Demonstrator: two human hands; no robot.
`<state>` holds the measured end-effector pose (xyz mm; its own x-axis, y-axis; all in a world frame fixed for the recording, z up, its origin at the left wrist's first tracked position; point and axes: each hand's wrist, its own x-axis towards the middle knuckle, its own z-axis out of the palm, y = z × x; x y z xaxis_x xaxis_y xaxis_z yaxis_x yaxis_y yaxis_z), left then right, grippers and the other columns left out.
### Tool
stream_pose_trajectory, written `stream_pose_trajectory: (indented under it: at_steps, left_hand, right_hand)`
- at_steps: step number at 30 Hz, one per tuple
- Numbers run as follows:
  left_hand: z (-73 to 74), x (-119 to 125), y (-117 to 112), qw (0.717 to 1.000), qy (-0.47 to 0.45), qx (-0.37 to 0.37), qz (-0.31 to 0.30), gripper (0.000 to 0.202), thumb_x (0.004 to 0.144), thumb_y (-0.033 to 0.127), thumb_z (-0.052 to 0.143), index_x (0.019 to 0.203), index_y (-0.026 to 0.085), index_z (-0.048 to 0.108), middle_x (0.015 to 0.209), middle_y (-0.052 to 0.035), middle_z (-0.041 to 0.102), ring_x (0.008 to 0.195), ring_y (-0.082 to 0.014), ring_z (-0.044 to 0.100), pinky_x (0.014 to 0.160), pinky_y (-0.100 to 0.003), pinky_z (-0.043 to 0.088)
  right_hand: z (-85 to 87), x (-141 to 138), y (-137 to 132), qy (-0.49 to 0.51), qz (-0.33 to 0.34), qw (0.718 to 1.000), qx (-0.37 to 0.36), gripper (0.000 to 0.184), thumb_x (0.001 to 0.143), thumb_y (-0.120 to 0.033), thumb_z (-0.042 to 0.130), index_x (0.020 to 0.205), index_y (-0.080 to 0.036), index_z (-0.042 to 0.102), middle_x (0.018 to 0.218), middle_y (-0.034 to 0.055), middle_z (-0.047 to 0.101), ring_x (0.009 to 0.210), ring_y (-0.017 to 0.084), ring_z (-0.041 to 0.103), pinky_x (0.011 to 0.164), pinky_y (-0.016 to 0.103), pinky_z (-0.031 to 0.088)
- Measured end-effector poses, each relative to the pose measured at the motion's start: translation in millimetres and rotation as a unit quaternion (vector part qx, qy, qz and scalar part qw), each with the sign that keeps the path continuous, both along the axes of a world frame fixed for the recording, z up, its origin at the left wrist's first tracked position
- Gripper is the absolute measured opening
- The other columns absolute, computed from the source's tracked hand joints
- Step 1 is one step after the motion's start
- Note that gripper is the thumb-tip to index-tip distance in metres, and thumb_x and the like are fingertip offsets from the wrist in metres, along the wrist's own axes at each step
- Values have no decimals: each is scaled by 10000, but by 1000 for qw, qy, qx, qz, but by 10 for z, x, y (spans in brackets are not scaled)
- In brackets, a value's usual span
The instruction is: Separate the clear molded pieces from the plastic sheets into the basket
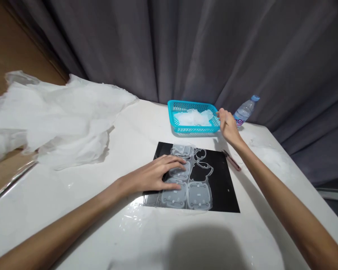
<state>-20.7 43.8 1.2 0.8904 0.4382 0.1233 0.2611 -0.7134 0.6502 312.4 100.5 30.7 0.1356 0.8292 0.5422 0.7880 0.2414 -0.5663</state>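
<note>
My left hand (166, 172) lies palm down with its fingers apart on a clear plastic sheet (199, 195). Several grey rounded-square shapes show in this sheet, and parts on its right side are cut-out outlines. Under it is a black sheet (225, 183). My right hand (228, 125) is raised at the right end of a blue plastic basket (195, 129), its fingers pinched together. What they hold, if anything, is too small to make out. Inside the basket lie crumpled translucent white pieces (194, 117).
A slim tool with a pinkish handle (233, 162) lies at the black sheet's right edge. Behind my right hand stands a water bottle (245, 109). A heap of white plastic film (64, 120) covers the table's left side. A grey curtain (180, 48) hangs behind the white table (124, 228).
</note>
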Motion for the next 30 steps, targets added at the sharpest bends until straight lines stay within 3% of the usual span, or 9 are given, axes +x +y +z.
stream_pose_trajectory:
  at_steps: [2, 4, 5, 7, 9, 12, 18, 24, 30]
  left_hand:
    - [-43, -36, 42, 999, 9, 28, -19, 538, 908, 595, 721, 1345, 289, 655, 1558, -77, 551, 1420, -328, 514, 1178, -485, 401]
    - [-78, -45, 72, 998, 13, 55, -35, 558, 915, 608, 705, 1366, 285, 645, 1564, -81, 546, 1433, -321, 504, 1183, -476, 391]
    - [-89, -43, 81, 997, 13, 69, -40, 569, 916, 610, 701, 1377, 282, 643, 1560, -87, 551, 1431, -319, 508, 1183, -474, 391]
    - [-103, -34, 87, 995, 9, 92, -44, 590, 908, 620, 704, 1384, 274, 652, 1545, -102, 566, 1412, -326, 531, 1172, -477, 402]
    - [-111, -31, 80, 993, 4, 107, -40, 601, 903, 628, 704, 1383, 269, 662, 1537, -116, 575, 1399, -336, 548, 1161, -484, 415]
    - [-132, -40, 48, 993, 10, 115, -28, 604, 924, 636, 673, 1398, 263, 650, 1567, -117, 548, 1414, -340, 535, 1162, -498, 412]
    - [-192, -52, -24, 996, 9, 89, 7, 605, 901, 660, 684, 1360, 267, 674, 1583, -124, 528, 1426, -368, 517, 1169, -524, 388]
    - [-220, -39, -54, 998, -23, 47, 25, 565, 881, 628, 728, 1327, 283, 696, 1568, -108, 545, 1413, -382, 522, 1173, -545, 375]
    - [-197, -29, -62, 997, -4, 66, 32, 578, 884, 648, 711, 1331, 282, 692, 1560, -118, 540, 1386, -385, 541, 1174, -554, 384]
  right_hand:
    - [-55, -149, -323, 55, 3, 998, -25, 651, 1047, -701, 193, 953, -227, 629, 949, 91, 654, 890, 244, 630, 854, 422, 516]
    - [-95, -374, -740, 146, 83, 981, -97, 659, 1053, -695, 169, 966, -228, 626, 823, 38, 631, 656, 181, 593, 674, 348, 516]
    - [-106, -495, -942, 164, 133, 969, -130, 601, 1055, -687, 250, 957, -228, 626, 761, 11, 610, 596, 162, 570, 630, 322, 503]
    - [-118, -714, -1268, 147, 213, 946, -194, 391, 1039, -569, 513, 904, -224, 639, 738, -7, 611, 646, 151, 611, 647, 286, 502]
    - [-139, -868, -1459, 133, 279, 927, -212, 234, 1021, -428, 617, 934, -219, 674, 900, 25, 673, 823, 165, 676, 729, 274, 535]
    - [-218, -959, -1539, 111, 329, 914, -211, 119, 1026, -316, 619, 1045, -226, 694, 1063, 49, 702, 975, 178, 688, 851, 291, 560]
    - [-401, -977, -1549, 87, 336, 923, -166, 115, 1036, -304, 602, 1021, -227, 687, 1012, 59, 719, 961, 203, 691, 907, 350, 558]
    - [-399, -1015, -1584, 89, 325, 924, -180, 143, 1067, -292, 541, 1037, -244, 672, 1030, 57, 717, 1021, 212, 687, 957, 361, 541]
    - [-392, -1030, -1566, 61, 335, 922, -184, 116, 1074, -266, 536, 1059, -241, 649, 1058, 54, 708, 1054, 199, 673, 972, 351, 528]
